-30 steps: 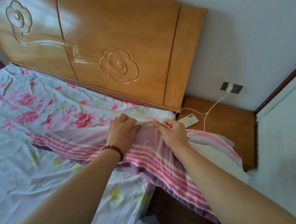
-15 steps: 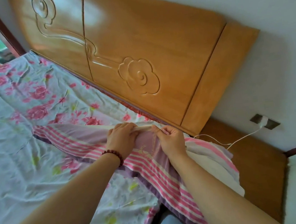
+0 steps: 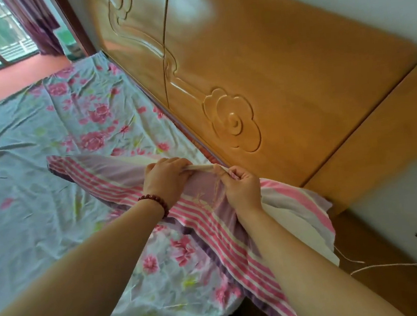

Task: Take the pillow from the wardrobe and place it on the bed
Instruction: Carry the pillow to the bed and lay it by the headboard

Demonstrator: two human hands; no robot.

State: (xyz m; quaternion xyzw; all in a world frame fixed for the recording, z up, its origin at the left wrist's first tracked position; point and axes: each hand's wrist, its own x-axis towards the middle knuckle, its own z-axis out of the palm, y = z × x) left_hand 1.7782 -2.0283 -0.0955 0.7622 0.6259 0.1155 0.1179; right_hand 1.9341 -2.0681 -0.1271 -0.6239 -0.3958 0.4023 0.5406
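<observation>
With its lower corner cut off by the frame edge, the pink-and-white striped pillow (image 3: 117, 177) lies on the flowered bed (image 3: 27, 202) by the headboard (image 3: 284, 77), its far edge pinched by the closed left hand (image 3: 165, 181) and right hand (image 3: 243, 189).

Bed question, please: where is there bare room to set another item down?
Free: the floral sheet left of the striped pillow, toward the window. Crowded: beside the headboard, where both hands grip the pillow.
</observation>
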